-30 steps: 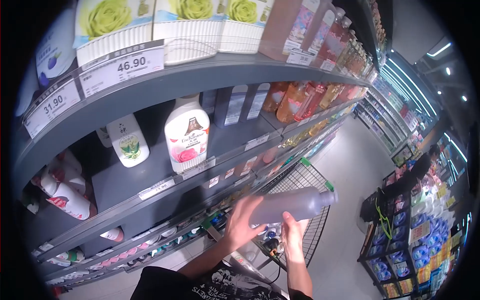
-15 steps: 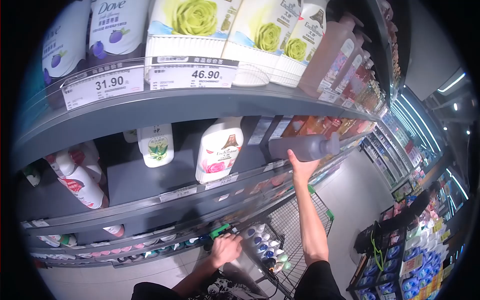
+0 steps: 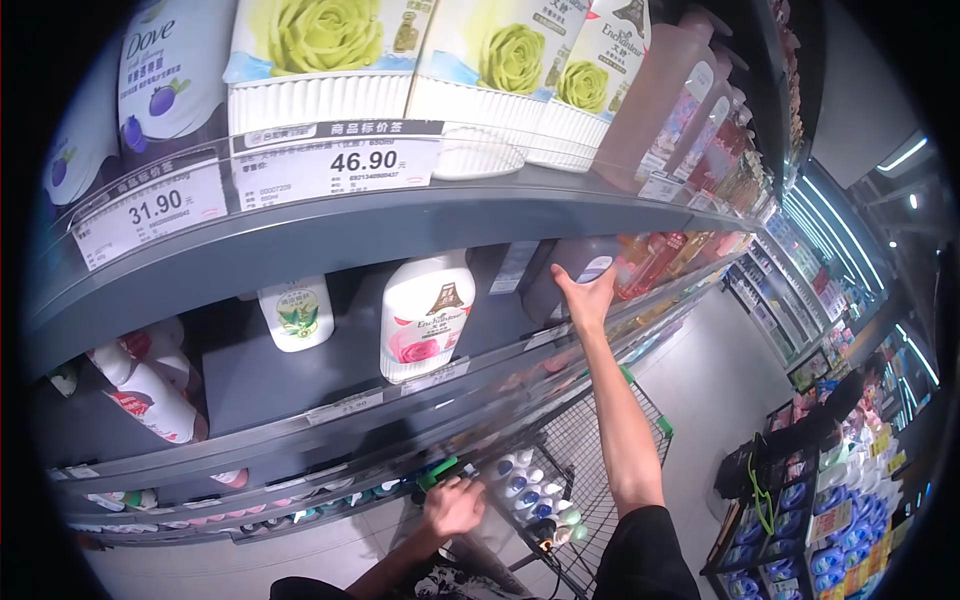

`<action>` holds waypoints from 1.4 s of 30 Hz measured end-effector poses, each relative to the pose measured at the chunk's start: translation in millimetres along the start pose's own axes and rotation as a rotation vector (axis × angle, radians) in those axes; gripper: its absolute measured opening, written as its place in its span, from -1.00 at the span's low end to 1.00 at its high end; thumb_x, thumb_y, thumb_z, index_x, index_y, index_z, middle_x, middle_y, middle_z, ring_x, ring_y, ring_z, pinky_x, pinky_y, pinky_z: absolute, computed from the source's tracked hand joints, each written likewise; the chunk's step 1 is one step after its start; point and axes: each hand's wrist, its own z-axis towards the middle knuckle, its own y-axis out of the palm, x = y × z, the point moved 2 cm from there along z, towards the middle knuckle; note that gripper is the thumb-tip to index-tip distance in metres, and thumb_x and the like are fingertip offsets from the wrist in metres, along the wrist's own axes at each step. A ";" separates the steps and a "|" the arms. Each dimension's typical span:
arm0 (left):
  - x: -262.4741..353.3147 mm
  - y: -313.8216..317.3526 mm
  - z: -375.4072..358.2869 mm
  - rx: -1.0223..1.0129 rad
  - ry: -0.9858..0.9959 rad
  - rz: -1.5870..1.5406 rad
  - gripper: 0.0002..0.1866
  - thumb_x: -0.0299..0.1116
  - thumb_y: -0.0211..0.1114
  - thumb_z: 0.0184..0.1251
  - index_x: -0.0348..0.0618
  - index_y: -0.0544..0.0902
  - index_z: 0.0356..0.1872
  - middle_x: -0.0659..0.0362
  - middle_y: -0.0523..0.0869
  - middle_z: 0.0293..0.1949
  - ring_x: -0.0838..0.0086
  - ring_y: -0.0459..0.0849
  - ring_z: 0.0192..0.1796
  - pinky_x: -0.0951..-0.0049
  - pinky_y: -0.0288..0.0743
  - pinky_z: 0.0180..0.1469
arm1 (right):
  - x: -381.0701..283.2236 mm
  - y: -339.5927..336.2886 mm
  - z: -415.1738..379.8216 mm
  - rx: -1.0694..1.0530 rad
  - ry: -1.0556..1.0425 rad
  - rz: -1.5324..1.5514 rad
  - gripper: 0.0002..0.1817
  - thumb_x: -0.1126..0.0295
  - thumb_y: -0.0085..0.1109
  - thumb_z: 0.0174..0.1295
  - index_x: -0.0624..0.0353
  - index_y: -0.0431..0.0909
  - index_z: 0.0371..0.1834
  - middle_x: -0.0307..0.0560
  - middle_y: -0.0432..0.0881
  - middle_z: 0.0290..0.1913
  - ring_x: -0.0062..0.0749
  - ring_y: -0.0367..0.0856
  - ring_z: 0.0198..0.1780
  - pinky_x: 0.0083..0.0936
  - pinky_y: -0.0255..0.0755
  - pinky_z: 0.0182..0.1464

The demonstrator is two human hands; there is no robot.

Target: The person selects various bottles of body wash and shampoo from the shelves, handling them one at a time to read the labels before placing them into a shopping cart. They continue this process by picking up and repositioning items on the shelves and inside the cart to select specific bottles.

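My right hand [image 3: 590,295] is wrapped round a dark grey pump bottle [image 3: 552,293], which stands upright on the middle shelf with its top hidden under the shelf above. A pale label shows past my fingers. Left of it on the same shelf is a white Enchanteur bottle [image 3: 428,315] with a pink rose. Lower down, my left hand [image 3: 455,506] is closed on the handle of a shopping cart [image 3: 610,450], beside its green end piece. Several white-capped bottles [image 3: 530,490] stand in the cart near that hand.
The upper shelf [image 3: 480,215] juts out above my right hand, carrying large rose-printed bottles [image 3: 310,50] and price tags. Reddish bottles [image 3: 650,262] stand right of the grey one. Across the aisle floor [image 3: 700,380] is a display of blue-and-white packs [image 3: 840,530].
The grey bottle was lying sideways in front of the shelf; my right hand has turned it upright and moved it left onto the shelf. My left hand stays at the cart handle.
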 end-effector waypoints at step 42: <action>-19.8 -56.6 -80.2 -0.133 0.065 -0.036 -0.88 -0.29 0.34 0.08 -0.03 0.60 -0.52 0.13 0.65 -0.58 0.15 0.69 -0.41 0.07 0.51 -0.31 | 105.3 -142.4 -487.5 -0.807 0.845 0.016 -0.84 0.45 0.22 0.26 0.28 0.65 -0.16 -0.20 0.72 -0.29 -0.59 0.64 -0.21 -0.56 0.50 -0.10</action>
